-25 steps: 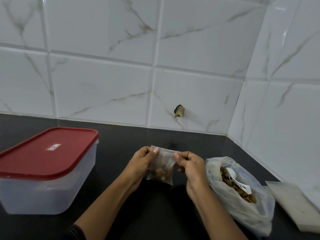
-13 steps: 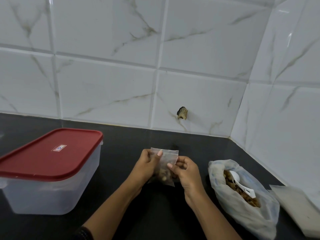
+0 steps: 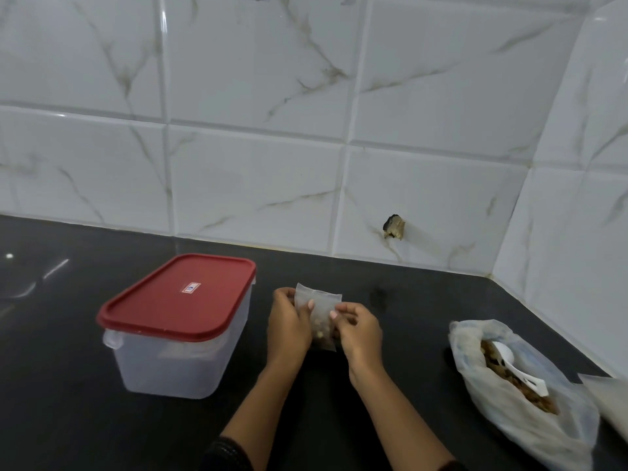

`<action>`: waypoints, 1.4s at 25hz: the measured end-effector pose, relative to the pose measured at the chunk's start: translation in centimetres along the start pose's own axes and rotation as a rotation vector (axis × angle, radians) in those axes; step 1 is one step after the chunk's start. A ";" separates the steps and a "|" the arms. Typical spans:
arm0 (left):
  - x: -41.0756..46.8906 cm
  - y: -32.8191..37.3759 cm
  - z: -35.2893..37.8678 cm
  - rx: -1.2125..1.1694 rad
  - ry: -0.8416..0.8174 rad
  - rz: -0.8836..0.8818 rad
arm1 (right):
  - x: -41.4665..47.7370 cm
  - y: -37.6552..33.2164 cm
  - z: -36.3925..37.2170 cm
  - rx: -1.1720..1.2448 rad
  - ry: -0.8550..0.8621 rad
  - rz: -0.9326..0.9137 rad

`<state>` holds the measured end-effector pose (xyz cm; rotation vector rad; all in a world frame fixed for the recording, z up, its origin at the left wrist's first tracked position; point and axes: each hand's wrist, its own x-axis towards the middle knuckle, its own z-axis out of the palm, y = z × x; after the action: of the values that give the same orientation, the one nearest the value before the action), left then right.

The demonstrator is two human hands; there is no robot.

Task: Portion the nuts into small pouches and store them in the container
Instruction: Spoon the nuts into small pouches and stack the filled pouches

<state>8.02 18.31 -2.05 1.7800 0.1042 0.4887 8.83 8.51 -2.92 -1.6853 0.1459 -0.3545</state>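
My left hand (image 3: 289,329) and right hand (image 3: 356,329) pinched a small clear pouch (image 3: 319,317) from either side, over the black counter (image 3: 390,321) just beyond my wrists. The pouch stood upright, long axis vertical, its flat top edge up and nuts (image 3: 321,331) settled in the lower half. To the right lay an open bag (image 3: 523,379) holding more nuts and a white spoon (image 3: 516,368). Just left of my hands sat the clear tub (image 3: 176,362), its red lid (image 3: 180,295) shut; what it held I could not tell. A second earlier my hands had gripped the pouch's top corners; now they had slid lower, the top edge stood free above my fingers, and the tub appeared closer to my hands.
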 end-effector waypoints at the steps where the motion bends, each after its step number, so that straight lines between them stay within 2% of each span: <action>1: 0.3 -0.4 -0.4 0.046 0.015 -0.001 | 0.0 0.1 0.6 -0.022 -0.020 0.011; 8: 2.0 -1.8 -0.4 0.394 -0.015 -0.116 | 0.3 0.9 1.3 -0.182 -0.211 -0.038; 18: 0.8 -0.5 -0.7 0.522 -0.037 -0.169 | 0.1 1.0 1.2 -0.365 -0.208 -0.214; 20: 0.6 -0.3 -0.5 0.523 -0.028 -0.127 | 0.0 0.9 0.8 -0.493 -0.186 -0.325; 25: -0.9 0.2 0.6 0.671 -0.051 0.148 | -0.3 -0.1 -1.4 -0.828 -0.122 -0.574; 28: -2.2 1.2 1.6 0.753 -0.084 0.283 | -0.4 -1.2 -3.9 -1.018 0.012 -0.732; 32: -4.5 3.6 4.3 0.720 -0.136 0.334 | -0.4 -2.5 -9.4 -1.250 0.129 -0.753; 35: -7.0 6.1 7.7 0.648 -0.194 0.394 | -0.5 -3.9 -14.4 -1.322 0.217 -0.697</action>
<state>3.42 7.39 0.39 2.4946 -0.2584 0.6015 3.43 -4.29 2.42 -2.9893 -0.0970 -1.1304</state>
